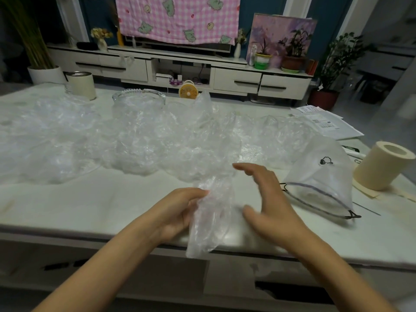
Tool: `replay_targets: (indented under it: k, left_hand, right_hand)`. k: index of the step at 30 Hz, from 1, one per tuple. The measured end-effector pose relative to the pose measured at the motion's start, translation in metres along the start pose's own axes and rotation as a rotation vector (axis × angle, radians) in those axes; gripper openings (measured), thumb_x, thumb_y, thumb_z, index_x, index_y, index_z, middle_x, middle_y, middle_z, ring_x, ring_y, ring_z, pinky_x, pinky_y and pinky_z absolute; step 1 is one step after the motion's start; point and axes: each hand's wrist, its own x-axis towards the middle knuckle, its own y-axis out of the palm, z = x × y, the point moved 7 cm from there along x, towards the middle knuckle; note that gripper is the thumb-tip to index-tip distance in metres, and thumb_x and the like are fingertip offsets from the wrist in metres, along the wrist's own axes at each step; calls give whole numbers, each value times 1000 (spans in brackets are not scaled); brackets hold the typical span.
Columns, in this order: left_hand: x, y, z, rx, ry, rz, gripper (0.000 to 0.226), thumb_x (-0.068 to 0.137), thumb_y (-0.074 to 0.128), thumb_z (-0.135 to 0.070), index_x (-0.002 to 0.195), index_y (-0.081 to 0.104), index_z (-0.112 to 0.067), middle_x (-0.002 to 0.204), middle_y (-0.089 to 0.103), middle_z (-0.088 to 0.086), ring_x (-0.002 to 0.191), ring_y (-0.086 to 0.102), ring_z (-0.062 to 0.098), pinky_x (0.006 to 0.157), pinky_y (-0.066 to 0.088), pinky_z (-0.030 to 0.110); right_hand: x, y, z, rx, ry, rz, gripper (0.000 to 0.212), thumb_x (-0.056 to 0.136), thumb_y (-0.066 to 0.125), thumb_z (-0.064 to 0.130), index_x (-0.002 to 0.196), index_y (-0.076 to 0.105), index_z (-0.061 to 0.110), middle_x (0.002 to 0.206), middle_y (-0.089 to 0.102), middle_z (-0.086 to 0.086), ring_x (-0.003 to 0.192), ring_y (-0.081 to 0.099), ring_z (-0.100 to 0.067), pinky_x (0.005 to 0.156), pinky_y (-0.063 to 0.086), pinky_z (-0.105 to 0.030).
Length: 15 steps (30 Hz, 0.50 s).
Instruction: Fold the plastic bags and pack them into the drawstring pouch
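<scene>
A crumpled clear plastic bag (211,219) stands gathered lengthwise at the near edge of the white table (90,203), its lower end hanging over the edge. My left hand (180,210) grips its left side with curled fingers. My right hand (267,206) hovers just right of the bag with fingers spread and relaxed, holding nothing. Several more loose clear bags (135,140) lie heaped across the middle of the table. The translucent drawstring pouch (324,176), with a dark cord and a small black print, lies to the right with its mouth facing me.
A cream paper roll (382,165) stands right of the pouch. Papers (324,122) lie at the far right. A glass dish (138,97), a cream canister (81,84) and a yellow fan (188,90) sit along the far edge. A TV cabinet stands beyond.
</scene>
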Motion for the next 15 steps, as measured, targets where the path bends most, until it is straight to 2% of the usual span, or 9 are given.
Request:
replay_targets:
  k: [2,3,4,6,8,10,12,14,15]
  left_hand:
    - [-2,-1,-3,-3,19,-18,17,90,52,-7,97,65,2,79,69,11,71,65,20,69,54,30]
    - [-2,-1,-3,6,21,-20,19,89,53,-7,101,64,4,84,68,14,77,65,23,74,53,33]
    - [-1,-2,-2,18,24,-34,22,89,54,-7,104,63,7,88,67,16,82,64,25,78,52,35]
    - [-3,-6,-4,56,54,-90,19,91,54,-10,102,59,5,87,61,17,79,60,25,74,50,33]
    - [-6,-9,-8,129,132,-155,9,92,54,-12,94,55,-2,81,59,15,73,58,22,68,48,31]
    - [-8,-8,-15,277,245,-200,16,92,56,-14,77,55,-8,69,61,2,64,58,13,64,46,24]
    - [-16,-4,-19,399,331,-225,27,90,60,-18,65,51,-13,53,54,-12,51,51,2,54,40,14]
    - [-17,2,-18,396,362,-171,32,85,66,-28,72,53,-2,63,55,-3,61,54,8,59,45,19]
    - [-18,5,-18,360,368,-121,41,81,65,-35,81,56,5,73,58,5,71,57,14,68,50,30]
  right_hand:
    - [-11,19,19,-322,-262,46,64,74,52,25,135,35,32,140,39,6,130,30,-8,107,18,-20]
    - [-14,27,25,-387,-348,47,61,75,56,25,133,38,28,137,43,4,127,34,-11,105,20,-21]
    - [-14,32,31,-396,-415,35,53,75,61,21,126,46,26,128,51,4,120,40,-13,100,24,-22]
    - [-14,34,37,-301,-469,3,30,74,65,16,103,60,23,104,63,6,100,51,-13,88,32,-21]
    - [-11,29,34,-104,-309,28,15,78,62,19,89,63,29,89,64,15,87,52,-4,80,34,-18]
    - [-9,28,22,104,-45,87,12,82,63,21,78,65,32,83,65,19,80,54,2,76,34,-11]
    - [-7,29,14,301,140,160,10,85,67,18,76,70,18,78,69,7,72,57,2,70,39,-9]
    - [-4,28,8,431,241,165,17,87,65,18,76,69,6,71,69,-4,69,61,-7,71,44,-16]
    - [-2,28,5,454,277,159,19,88,64,18,74,68,5,66,67,-3,67,60,-8,70,45,-18]
